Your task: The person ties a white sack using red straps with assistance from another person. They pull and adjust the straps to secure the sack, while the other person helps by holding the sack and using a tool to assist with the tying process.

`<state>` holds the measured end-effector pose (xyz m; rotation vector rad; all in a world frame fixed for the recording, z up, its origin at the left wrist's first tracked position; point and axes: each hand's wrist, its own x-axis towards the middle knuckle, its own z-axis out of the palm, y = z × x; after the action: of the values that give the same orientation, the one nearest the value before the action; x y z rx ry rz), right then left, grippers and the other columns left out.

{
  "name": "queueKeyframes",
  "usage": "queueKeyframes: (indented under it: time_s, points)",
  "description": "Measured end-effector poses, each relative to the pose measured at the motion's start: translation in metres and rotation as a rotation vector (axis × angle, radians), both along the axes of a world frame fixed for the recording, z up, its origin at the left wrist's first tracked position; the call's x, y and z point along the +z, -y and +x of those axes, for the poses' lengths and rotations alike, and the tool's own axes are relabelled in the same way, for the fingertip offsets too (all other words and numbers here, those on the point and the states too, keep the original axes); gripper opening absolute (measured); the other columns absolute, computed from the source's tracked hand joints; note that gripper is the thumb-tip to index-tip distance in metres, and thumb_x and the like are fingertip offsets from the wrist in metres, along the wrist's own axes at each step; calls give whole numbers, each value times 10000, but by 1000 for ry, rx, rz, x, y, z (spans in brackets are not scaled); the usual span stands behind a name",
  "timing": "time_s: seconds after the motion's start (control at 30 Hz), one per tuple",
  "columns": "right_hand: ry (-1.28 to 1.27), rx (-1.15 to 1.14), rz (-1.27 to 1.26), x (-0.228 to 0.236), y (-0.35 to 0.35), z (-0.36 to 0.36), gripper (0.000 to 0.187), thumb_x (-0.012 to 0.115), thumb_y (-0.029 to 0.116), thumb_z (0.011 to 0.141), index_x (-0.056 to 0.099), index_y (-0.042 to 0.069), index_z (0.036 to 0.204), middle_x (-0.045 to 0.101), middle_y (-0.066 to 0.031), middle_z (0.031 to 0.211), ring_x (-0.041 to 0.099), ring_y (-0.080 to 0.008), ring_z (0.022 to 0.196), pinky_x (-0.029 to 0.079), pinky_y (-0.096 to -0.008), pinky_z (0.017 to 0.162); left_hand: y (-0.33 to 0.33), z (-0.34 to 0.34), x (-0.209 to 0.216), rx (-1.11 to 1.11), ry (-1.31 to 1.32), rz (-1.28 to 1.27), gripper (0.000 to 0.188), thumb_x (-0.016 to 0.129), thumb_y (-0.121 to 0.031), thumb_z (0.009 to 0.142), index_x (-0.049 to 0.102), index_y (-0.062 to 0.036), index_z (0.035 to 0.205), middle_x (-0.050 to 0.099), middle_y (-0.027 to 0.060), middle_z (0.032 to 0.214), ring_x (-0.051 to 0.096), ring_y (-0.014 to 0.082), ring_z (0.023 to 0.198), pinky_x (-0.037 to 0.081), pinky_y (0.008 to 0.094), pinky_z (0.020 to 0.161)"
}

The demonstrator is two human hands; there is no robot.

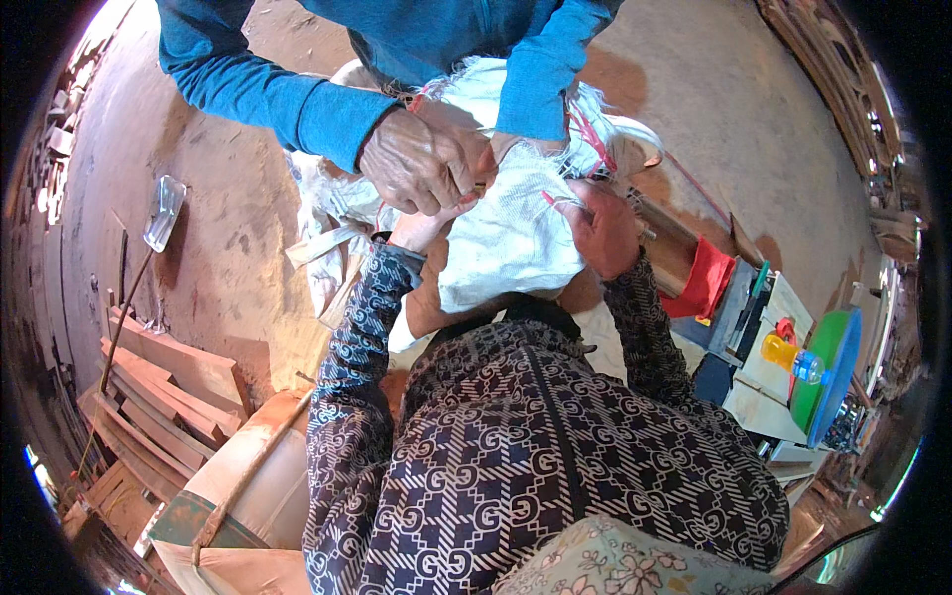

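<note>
Head view, looking down. White woven sack (506, 238) in front of the person's chest, held up at its top edge. Left hand (421, 230), patterned sleeve, mostly hidden under the co-worker's hand; touches the sack's upper left edge, can't tell if clenched. Right hand (603, 230) clenched on the sack's right side, fingers pinching a red string (555, 201) against the fabric. Co-worker in blue sleeves stands opposite; their hand (421, 159) grips the sack mouth from above, just over the left hand. More red string (585, 134) hangs from the sack top by the co-worker's other sleeve. Dirt floor (218, 248) around. Wood planks (164, 382) lower left. Red cloth (706, 283), yellow bottle (788, 355) and green disc (828, 372) on the right, well apart from the sack.
</note>
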<state>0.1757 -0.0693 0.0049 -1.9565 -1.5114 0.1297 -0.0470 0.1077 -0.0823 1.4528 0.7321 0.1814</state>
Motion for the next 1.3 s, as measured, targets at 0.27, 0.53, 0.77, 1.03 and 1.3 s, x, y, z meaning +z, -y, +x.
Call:
queueKeyframes:
  time_s: [0.27,0.53,0.77,1.03,1.3]
  points:
    - [8,50,152,-2,2,-6,230,654,94,803,632,55,1028,665,-158,882,640,-378,842,518,-463,805,1,-10,17,-103,-338,369,291,684,-213,875,672,-71,1128,673,82,1063,606,171,1006,464,309,910]
    - [-173,151,37,86,17,-63,347,670,145,824,652,113,1168,663,-128,862,637,-328,788,494,-450,694,3,-15,7,268,157,-69,301,690,-150,858,660,-76,1148,668,63,1073,597,154,1007,471,301,885]
    - [-21,239,-407,27,-5,-107,454,613,151,887,541,58,1326,659,-129,662,618,-375,544,453,-512,554,11,-13,9,352,243,-155,305,719,-71,828,644,-43,1123,651,20,1069,586,103,958,483,281,822]
    - [-138,319,-430,20,-8,-104,446,579,147,912,520,104,1352,651,-191,703,642,-381,608,502,-490,611,0,-13,2,442,350,-251,185,689,-42,834,648,-38,1015,642,3,918,582,99,807,453,261,713]
    - [-47,106,-48,55,-60,-76,330,583,132,879,589,180,1205,656,-171,722,650,-379,630,497,-487,566,-3,-13,3,499,373,-382,73,661,-24,844,660,-44,914,638,-9,790,565,81,684,420,231,616]
